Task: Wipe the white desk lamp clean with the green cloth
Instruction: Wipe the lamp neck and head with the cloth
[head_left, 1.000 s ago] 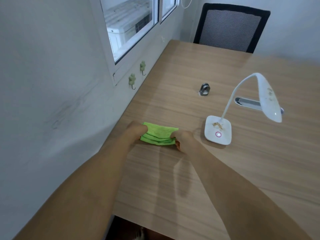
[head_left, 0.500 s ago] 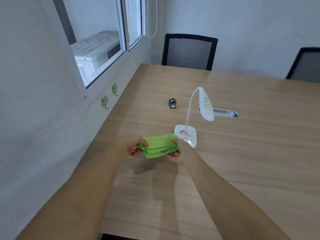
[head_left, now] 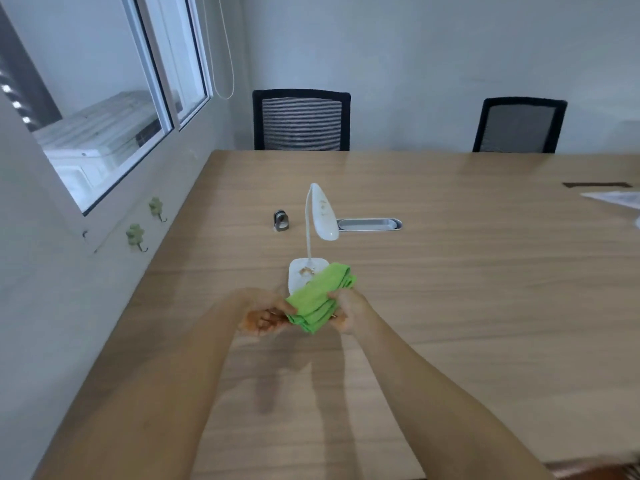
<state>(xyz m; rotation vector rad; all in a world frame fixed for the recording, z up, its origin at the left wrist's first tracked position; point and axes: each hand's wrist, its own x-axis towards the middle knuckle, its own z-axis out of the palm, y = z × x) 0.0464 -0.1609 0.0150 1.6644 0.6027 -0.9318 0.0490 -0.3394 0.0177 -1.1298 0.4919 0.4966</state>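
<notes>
Wiping has not begun, by the look of it: brown crumbs or specks sit on the square base of the white gooseneck desk lamp and on the underside of its drooping head. Both hands grasp the folded bright green cloth in the air just in front of the lamp base, the left hand pinching its near-left end, the right hand closed on its right edge. The whole cleaning, base, neck and head, seems left to do.

Everything stands on a long wood-grain counter with a metal cable slot behind the lamp and a small dark metal clip-like object to its left. Two black mesh chairs face the far edge; a window and two green wall hooks line the pale left wall.
</notes>
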